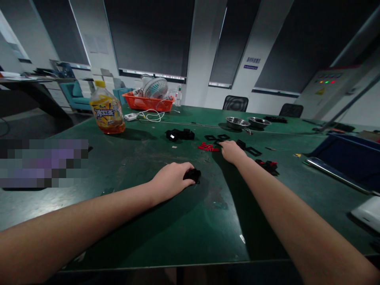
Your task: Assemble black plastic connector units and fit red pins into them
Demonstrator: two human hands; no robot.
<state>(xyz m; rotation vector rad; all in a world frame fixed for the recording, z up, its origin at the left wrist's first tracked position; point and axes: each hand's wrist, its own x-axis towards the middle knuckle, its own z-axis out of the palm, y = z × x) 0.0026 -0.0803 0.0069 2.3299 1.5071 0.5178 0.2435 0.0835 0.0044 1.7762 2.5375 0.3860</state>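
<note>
My left hand rests on the green table with its thumb and fingers closed around a small black plastic part. Farther forward, my right hand reaches down with its fingers drawn together. Its fingertips are at the edge of the flat black square frames, and whatever they pinch is too small to make out. Just left of them lies a loose pile of small red pieces. Another black rectangular frame lies right of this hand. Beside the right forearm is a cluster of black and red parts.
A bottle of amber drink stands at the left. Black parts lie ahead of my left hand. Behind are an orange basket, a white cable and two metal bowls. A blue bin is at the right.
</note>
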